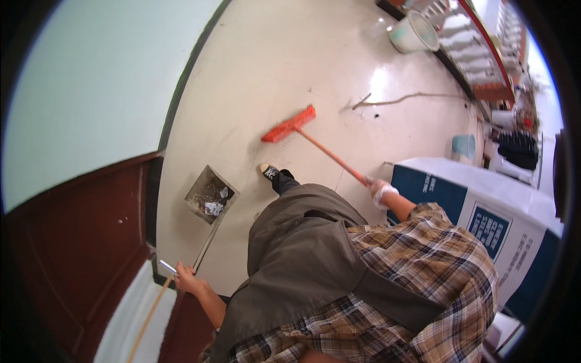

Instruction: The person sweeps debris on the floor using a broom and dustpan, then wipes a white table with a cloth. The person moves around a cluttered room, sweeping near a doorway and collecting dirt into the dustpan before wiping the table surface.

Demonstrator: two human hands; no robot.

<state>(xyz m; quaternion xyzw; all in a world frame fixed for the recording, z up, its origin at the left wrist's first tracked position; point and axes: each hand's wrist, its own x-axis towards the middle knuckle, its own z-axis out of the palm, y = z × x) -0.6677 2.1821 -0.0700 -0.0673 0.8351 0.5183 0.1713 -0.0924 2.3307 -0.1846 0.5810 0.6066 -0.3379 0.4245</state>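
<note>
My right hand [380, 188], in a clear plastic glove, grips the orange handle [333, 156] of a push broom. Its red broom head [289, 124] meets the tiled floor ahead of my shoe [269, 172], with bits of dirt scattered close by. On the left, my bare left hand [187, 277] is closed around the upper end of a long-handled dustpan, by a shiny metal tube [168, 267]. The handle runs down to the dustpan [193, 198], which holds dark debris and crumpled white scraps [214, 208].
A table with a white cloth and blue printed panels [426, 188] stands close on my right. Ahead lie a long wooden stick [413, 96], a whitish bucket [404, 36] and a balustrade [470, 52]. A blue bin [463, 145] sits beyond the table. Brown wall panelling [77, 245] borders my left.
</note>
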